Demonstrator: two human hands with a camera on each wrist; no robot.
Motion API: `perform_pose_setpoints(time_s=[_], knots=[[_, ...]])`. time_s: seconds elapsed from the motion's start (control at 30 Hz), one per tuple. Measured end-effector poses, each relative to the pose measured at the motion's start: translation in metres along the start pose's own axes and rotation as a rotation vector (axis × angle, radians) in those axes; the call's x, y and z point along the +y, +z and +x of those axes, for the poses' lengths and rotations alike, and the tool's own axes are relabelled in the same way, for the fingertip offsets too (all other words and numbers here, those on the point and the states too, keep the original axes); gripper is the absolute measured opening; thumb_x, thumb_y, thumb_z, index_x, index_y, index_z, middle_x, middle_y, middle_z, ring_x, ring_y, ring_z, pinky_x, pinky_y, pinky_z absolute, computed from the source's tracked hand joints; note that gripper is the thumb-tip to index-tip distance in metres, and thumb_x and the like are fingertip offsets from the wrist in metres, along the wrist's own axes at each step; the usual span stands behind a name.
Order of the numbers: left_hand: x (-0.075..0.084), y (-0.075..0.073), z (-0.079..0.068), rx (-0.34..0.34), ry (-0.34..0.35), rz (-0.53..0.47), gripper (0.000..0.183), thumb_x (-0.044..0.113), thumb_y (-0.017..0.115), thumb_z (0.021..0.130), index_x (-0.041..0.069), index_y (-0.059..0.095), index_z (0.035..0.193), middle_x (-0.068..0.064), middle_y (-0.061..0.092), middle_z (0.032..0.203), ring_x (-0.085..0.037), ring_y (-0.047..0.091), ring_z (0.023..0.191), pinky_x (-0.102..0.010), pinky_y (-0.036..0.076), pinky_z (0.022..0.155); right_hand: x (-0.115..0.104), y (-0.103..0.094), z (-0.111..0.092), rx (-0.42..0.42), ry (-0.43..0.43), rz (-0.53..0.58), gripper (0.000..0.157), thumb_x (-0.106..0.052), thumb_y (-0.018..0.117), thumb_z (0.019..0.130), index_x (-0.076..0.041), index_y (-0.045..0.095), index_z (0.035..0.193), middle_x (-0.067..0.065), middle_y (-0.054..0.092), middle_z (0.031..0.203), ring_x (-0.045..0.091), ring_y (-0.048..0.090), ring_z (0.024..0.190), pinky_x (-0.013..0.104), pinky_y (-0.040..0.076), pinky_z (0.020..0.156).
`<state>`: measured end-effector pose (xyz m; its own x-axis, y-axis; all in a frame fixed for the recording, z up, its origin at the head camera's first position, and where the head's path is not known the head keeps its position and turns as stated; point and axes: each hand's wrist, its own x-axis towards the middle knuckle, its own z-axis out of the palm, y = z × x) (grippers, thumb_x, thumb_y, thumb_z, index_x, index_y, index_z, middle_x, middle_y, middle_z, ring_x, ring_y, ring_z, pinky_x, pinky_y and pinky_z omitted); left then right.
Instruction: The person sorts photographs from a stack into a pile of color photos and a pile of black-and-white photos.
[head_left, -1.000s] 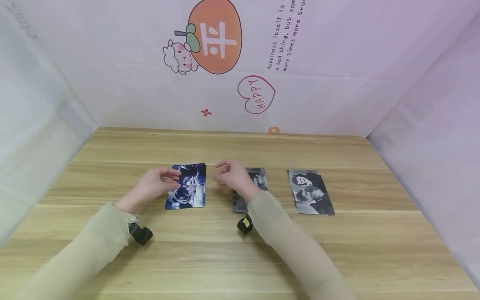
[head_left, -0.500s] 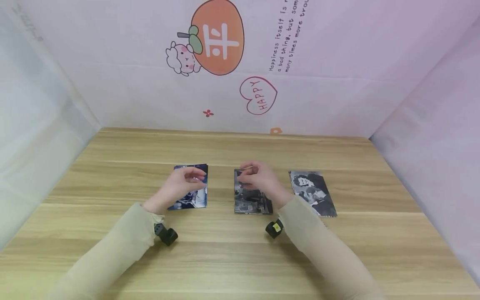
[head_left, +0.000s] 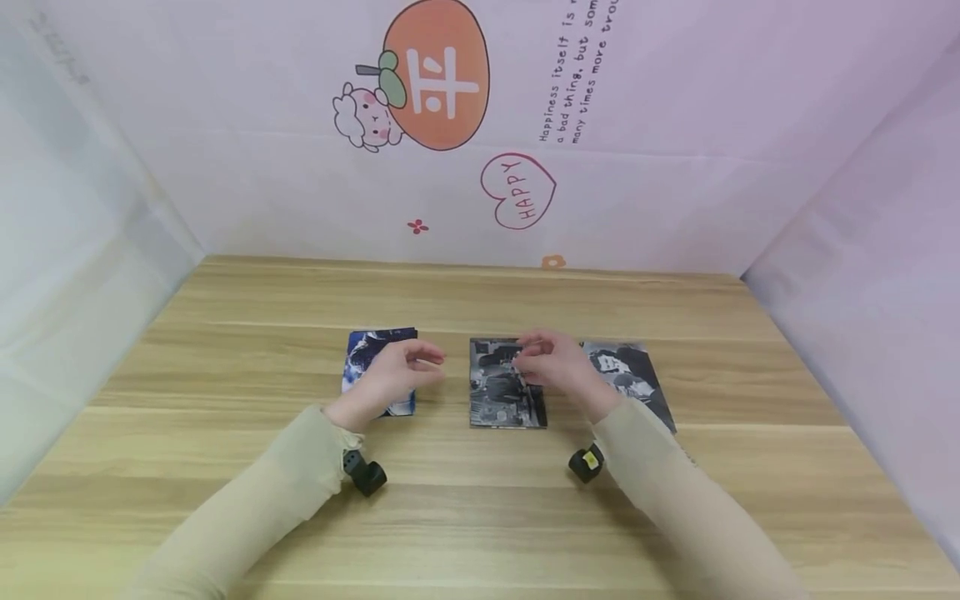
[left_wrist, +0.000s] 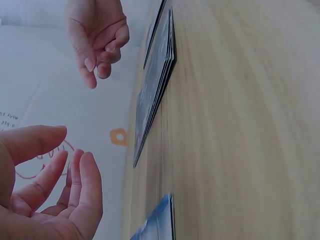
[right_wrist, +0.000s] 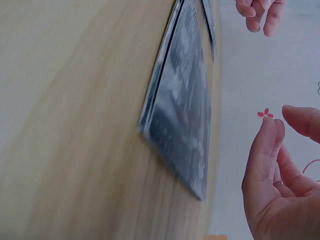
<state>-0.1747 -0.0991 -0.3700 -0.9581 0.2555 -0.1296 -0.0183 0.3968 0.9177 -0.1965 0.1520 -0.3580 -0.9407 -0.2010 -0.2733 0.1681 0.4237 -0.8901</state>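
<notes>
Three small stacks of photo cards lie in a row on the wooden table. My left hand (head_left: 393, 377) hovers over the blue-toned stack (head_left: 362, 353) at the left, fingers loosely bent with a gap to the thumb. Above the right edge of the middle black-and-white stack (head_left: 495, 393) is my right hand (head_left: 561, 367), also holding nothing. The right-hand black-and-white stack (head_left: 645, 383) is partly covered by that hand and wrist. In the left wrist view the middle stack (left_wrist: 155, 90) shows several layered edges, and both hands are apart from it.
The wooden table (head_left: 480, 525) meets a white printed backdrop (head_left: 262, 167) at its far edge. White side sheets (head_left: 885, 275) stand at left and right. A black wrist camera (head_left: 365, 473) sits at the left cuff, another wrist camera (head_left: 585, 462) at the right one.
Both hands have moved to the right, empty. The left passed across the blue-toned stack; the right went from the gap beside the middle stack to that stack's right edge. The stacks stayed put.
</notes>
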Motion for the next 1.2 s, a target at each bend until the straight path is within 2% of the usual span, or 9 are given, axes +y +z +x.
perform_pose_setpoints(time_s=[0.3, 0.57, 0.87, 1.2], knots=[[0.006, 0.020, 0.007, -0.042, 0.010, -0.003, 0.039, 0.006, 0.066, 0.085, 0.001, 0.057, 0.123, -0.016, 0.061, 0.122, -0.029, 0.060, 0.109, -0.036, 0.053, 0.089, 0.010, -0.016, -0.002, 0.017, 0.010, -0.032, 0.042, -0.010, 0.063, 0.088, 0.000, 0.050, 0.127, 0.020, 0.057, 0.120, 0.027, 0.061, 0.101, 0.035, 0.055, 0.088], [0.006, 0.033, 0.016, -0.054, -0.028, -0.026, 0.045, 0.008, 0.068, 0.084, 0.003, 0.055, 0.127, -0.014, 0.059, 0.126, -0.029, 0.058, 0.114, -0.038, 0.052, 0.093, 0.018, -0.025, -0.004, 0.021, 0.017, -0.060, 0.041, -0.011, 0.060, 0.091, 0.001, 0.049, 0.128, 0.022, 0.054, 0.125, 0.029, 0.059, 0.107, 0.035, 0.055, 0.087], [0.002, 0.038, 0.020, -0.030, -0.027, -0.018, 0.044, 0.007, 0.068, 0.083, 0.001, 0.056, 0.124, -0.017, 0.060, 0.123, -0.031, 0.056, 0.115, -0.041, 0.048, 0.098, 0.022, -0.026, -0.003, -0.004, 0.057, 0.003, 0.045, -0.006, 0.059, 0.091, 0.006, 0.044, 0.132, 0.026, 0.050, 0.130, 0.032, 0.058, 0.113, 0.034, 0.053, 0.092], [0.002, 0.040, 0.018, -0.055, -0.046, -0.035, 0.043, 0.007, 0.066, 0.084, 0.001, 0.054, 0.125, -0.019, 0.057, 0.127, -0.034, 0.055, 0.118, -0.041, 0.049, 0.096, 0.030, -0.025, -0.003, -0.021, 0.063, -0.051, 0.044, -0.006, 0.061, 0.089, 0.004, 0.046, 0.129, 0.024, 0.050, 0.132, 0.034, 0.055, 0.115, 0.034, 0.053, 0.092]])
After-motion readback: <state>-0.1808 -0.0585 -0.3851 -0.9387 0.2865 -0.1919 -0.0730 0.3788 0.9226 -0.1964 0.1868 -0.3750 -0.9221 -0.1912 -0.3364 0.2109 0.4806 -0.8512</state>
